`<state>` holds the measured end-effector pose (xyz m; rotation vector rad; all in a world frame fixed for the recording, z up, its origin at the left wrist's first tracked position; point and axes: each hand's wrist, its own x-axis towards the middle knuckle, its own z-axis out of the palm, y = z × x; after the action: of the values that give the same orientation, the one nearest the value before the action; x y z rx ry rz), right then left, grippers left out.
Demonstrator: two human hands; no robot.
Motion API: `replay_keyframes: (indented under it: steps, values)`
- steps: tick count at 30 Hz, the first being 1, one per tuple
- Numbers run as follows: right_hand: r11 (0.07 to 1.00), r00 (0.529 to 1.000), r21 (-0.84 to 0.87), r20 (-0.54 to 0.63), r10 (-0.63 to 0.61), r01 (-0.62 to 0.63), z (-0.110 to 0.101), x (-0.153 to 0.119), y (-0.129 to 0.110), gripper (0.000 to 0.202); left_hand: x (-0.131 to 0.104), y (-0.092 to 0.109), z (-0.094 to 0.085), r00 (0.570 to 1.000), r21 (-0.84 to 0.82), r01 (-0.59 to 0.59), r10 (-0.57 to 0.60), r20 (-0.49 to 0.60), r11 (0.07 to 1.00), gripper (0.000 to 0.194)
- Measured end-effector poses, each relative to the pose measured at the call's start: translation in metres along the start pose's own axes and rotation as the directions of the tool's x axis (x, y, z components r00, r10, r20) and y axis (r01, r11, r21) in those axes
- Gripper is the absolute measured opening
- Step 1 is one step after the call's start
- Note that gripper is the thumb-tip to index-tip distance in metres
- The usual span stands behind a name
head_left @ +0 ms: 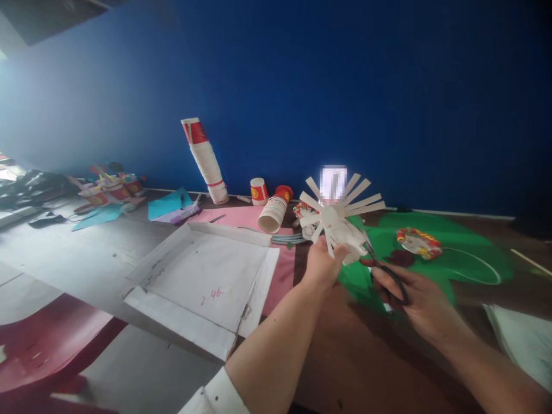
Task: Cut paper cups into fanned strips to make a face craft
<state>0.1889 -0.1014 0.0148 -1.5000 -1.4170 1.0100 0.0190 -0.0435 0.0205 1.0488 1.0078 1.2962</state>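
My left hand (324,261) is closed on a white paper cup (331,217) cut into strips that fan out around its round base. Part of the cup wall still hangs uncut at the lower right. In my right hand (407,293) is a pair of scissors (394,279) with black handles, its blades up against that white paper. Behind the cup, a phone-like bright panel (333,183) is blurred out. To the right, a small wreath-like ring (418,243) of red and yellow pieces lies on green paper (470,244).
A shallow white cardboard tray (207,287) lies left of my arms on pink paper (282,282). A tall leaning stack of paper cups (207,164), a single cup (259,191) and a tipped stack (275,211) stand near the blue wall (276,86). A red chair (56,339) is at lower left.
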Motion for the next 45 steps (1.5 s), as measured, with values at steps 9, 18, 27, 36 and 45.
replay_keyframes:
  steps: [9, 18, 27, 36, 45]
  values:
    - [0.996, 0.998, 0.075, 0.044, 0.035, -0.038, 0.001, 0.002, 0.002, 0.061, 0.005, -0.004, -0.002, 1.0, 0.014, -0.014, 0.014, -0.016, 1.0, 0.02]
    - [0.995, 0.997, 0.079, 0.06, 0.049, -0.054, 0.002, -0.001, -0.005, 0.062, 0.008, 0.0, -0.005, 0.998, 0.104, 0.024, -0.018, -0.064, 0.994, 0.019]
    - [0.998, 0.994, 0.008, 0.09, 0.057, -0.058, 0.001, -0.001, -0.015, 0.055, 0.01, 0.005, -0.009, 0.998, 0.145, 0.022, -0.012, -0.064, 0.989, 0.019]
    - [0.998, 0.992, -0.015, 0.112, 0.061, -0.059, 0.001, -0.001, -0.018, 0.05, 0.008, 0.009, -0.011, 0.999, 0.249, -0.042, 0.046, -0.011, 0.968, 0.014]
    - [0.999, 0.993, -0.037, 0.108, 0.04, -0.036, 0.0, -0.002, -0.02, 0.048, 0.009, 0.005, -0.011, 0.997, 0.207, -0.075, 0.071, 0.024, 0.976, 0.017]
